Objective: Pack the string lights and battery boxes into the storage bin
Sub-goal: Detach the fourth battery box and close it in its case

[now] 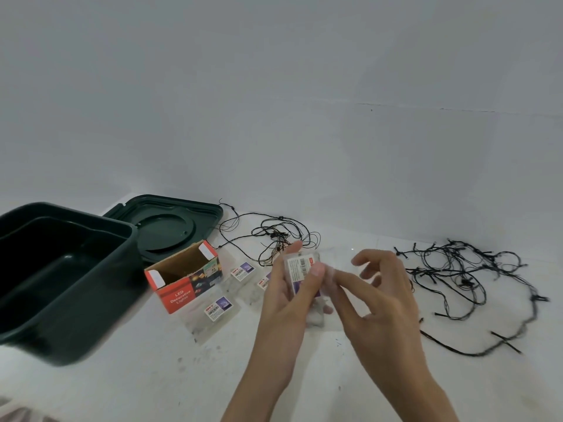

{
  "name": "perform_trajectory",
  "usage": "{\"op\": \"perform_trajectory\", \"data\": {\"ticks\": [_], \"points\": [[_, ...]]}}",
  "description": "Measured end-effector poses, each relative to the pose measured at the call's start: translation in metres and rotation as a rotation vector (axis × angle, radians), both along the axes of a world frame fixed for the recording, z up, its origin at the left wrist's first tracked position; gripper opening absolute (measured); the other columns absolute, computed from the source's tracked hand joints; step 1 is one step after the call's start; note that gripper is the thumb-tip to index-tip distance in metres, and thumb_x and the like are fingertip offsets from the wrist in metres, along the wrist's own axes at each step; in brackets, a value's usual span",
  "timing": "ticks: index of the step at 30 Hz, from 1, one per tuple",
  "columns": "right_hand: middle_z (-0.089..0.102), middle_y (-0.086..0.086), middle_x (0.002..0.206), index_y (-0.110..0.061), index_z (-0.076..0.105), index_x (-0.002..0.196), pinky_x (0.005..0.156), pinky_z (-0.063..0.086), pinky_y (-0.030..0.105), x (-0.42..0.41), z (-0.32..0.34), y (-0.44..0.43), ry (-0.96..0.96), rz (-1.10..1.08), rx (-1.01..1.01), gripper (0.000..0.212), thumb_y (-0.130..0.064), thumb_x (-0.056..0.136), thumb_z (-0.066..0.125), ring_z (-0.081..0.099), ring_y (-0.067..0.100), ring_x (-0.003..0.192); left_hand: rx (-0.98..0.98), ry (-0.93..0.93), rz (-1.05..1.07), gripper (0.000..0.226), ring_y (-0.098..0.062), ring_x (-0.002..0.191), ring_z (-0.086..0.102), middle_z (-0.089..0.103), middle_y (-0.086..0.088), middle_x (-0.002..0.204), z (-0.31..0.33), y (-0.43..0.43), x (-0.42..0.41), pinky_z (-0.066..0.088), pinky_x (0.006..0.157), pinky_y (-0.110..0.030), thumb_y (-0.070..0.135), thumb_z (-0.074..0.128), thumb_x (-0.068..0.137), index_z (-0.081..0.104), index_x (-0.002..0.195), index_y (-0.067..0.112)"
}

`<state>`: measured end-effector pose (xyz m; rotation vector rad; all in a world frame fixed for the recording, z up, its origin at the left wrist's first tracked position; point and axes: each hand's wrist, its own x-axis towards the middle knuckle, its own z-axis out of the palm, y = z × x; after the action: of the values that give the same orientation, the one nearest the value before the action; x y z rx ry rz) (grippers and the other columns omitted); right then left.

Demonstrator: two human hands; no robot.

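My left hand grips a clear labelled packet above the white table, thumb across its front. My right hand pinches the packet's clear plastic edge from the right. The dark green storage bin stands open and empty at the left. A red LED Decorative Lights box stands open beside it. Three more clear labelled packets lie on the table between the box and my hands. One tangle of black string lights lies behind my hands, and a bigger tangle spreads at the right.
The bin's green lid lies flat behind the bin, against the white wall. The white table shows scuff marks near the front.
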<state>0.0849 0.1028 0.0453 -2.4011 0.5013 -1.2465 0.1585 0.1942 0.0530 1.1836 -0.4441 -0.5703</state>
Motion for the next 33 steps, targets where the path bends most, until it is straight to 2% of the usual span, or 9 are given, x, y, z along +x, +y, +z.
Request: {"op": "perform_trajectory", "data": {"ticks": [4, 7, 9, 11, 15, 19, 23, 26, 33], "points": [[0.034, -0.013, 0.124, -0.058, 0.050, 0.119, 0.087, 0.032, 0.021, -0.004, -0.001, 0.001, 0.207, 0.218, 0.117, 0.035, -0.039, 0.091, 0.045, 0.032, 0.005, 0.111, 0.036, -0.017, 0.008, 0.050, -0.011, 0.081, 0.066, 0.069, -0.003, 0.104, -0.002, 0.004, 0.005, 0.055, 0.068, -0.021, 0.039, 0.062, 0.073, 0.053, 0.121, 0.031], [0.032, -0.006, 0.132, -0.052, 0.047, 0.126, 0.094, 0.027, 0.032, -0.006, -0.006, 0.002, 0.291, 0.143, -0.005, 0.036, -0.039, 0.094, 0.038, 0.029, 0.011, 0.121, 0.112, -0.051, -0.015, 0.044, -0.006, 0.069, 0.065, 0.070, 0.004, 0.089, -0.002, 0.006, 0.008, 0.053, 0.064, -0.018, 0.039, 0.061, 0.077, 0.054, 0.119, 0.029], [0.038, 0.005, 0.130, -0.045, 0.051, 0.122, 0.092, 0.027, 0.034, -0.006, -0.007, 0.002, 0.334, 0.027, -0.127, 0.033, -0.040, 0.094, 0.035, 0.035, 0.020, 0.117, 0.144, -0.048, -0.012, 0.042, -0.005, 0.063, 0.063, 0.068, 0.007, 0.082, -0.004, 0.006, 0.007, 0.053, 0.061, -0.019, 0.039, 0.062, 0.078, 0.054, 0.118, 0.028], [0.043, 0.002, 0.122, -0.044, 0.053, 0.120, 0.087, 0.033, 0.034, -0.003, -0.010, 0.000, 0.278, 0.041, -0.115, 0.032, -0.037, 0.093, 0.038, 0.041, 0.018, 0.106, 0.144, -0.022, -0.011, 0.046, -0.010, 0.064, 0.064, 0.070, 0.000, 0.088, -0.005, 0.005, 0.005, 0.054, 0.061, -0.023, 0.041, 0.062, 0.077, 0.054, 0.120, 0.027], [0.053, -0.010, 0.099, -0.041, 0.053, 0.127, 0.075, 0.041, 0.006, -0.006, -0.008, 0.002, 0.023, 0.197, 0.145, 0.041, -0.026, 0.089, 0.056, 0.059, 0.001, 0.084, 0.029, 0.124, 0.019, 0.042, -0.020, 0.074, 0.066, 0.070, -0.009, 0.095, -0.005, 0.002, 0.001, 0.054, 0.061, -0.031, 0.035, 0.063, 0.083, 0.057, 0.119, 0.014], [0.061, -0.013, 0.087, -0.038, 0.055, 0.118, 0.069, 0.045, 0.008, -0.011, -0.006, 0.006, -0.072, 0.161, 0.349, 0.043, -0.037, 0.078, 0.071, 0.060, 0.010, 0.076, 0.019, 0.140, 0.062, 0.040, -0.019, 0.072, 0.066, 0.069, -0.009, 0.097, -0.003, 0.002, 0.003, 0.054, 0.064, -0.034, 0.036, 0.060, 0.081, 0.059, 0.113, 0.012], [0.064, -0.010, 0.071, -0.022, 0.069, 0.101, 0.066, 0.043, 0.002, -0.012, -0.008, 0.007, -0.156, 0.074, 0.228, 0.027, -0.012, 0.076, 0.065, 0.060, 0.003, 0.066, 0.014, 0.128, 0.103, 0.037, -0.018, 0.068, 0.066, 0.069, -0.007, 0.092, 0.000, 0.000, 0.003, 0.055, 0.057, -0.030, 0.033, 0.059, 0.080, 0.057, 0.111, 0.012], [0.062, -0.006, 0.070, -0.008, 0.072, 0.099, 0.065, 0.042, 0.002, -0.013, -0.009, 0.007, -0.165, 0.049, 0.108, 0.021, -0.014, 0.083, 0.060, 0.056, 0.006, 0.063, 0.013, 0.110, 0.100, 0.036, -0.018, 0.068, 0.065, 0.068, -0.006, 0.091, -0.001, -0.002, 0.002, 0.055, 0.056, -0.028, 0.034, 0.059, 0.078, 0.057, 0.107, 0.011], [0.060, 0.003, 0.071, -0.002, 0.073, 0.094, 0.056, 0.047, 0.023, -0.013, -0.015, 0.003, -0.070, 0.045, -0.112, 0.023, -0.013, 0.087, 0.054, 0.055, 0.015, 0.058, 0.023, 0.025, 0.105, 0.033, -0.014, 0.071, 0.067, 0.070, -0.004, 0.095, 0.002, -0.002, -0.001, 0.055, 0.058, -0.024, 0.037, 0.060, 0.076, 0.057, 0.108, 0.027]]}}
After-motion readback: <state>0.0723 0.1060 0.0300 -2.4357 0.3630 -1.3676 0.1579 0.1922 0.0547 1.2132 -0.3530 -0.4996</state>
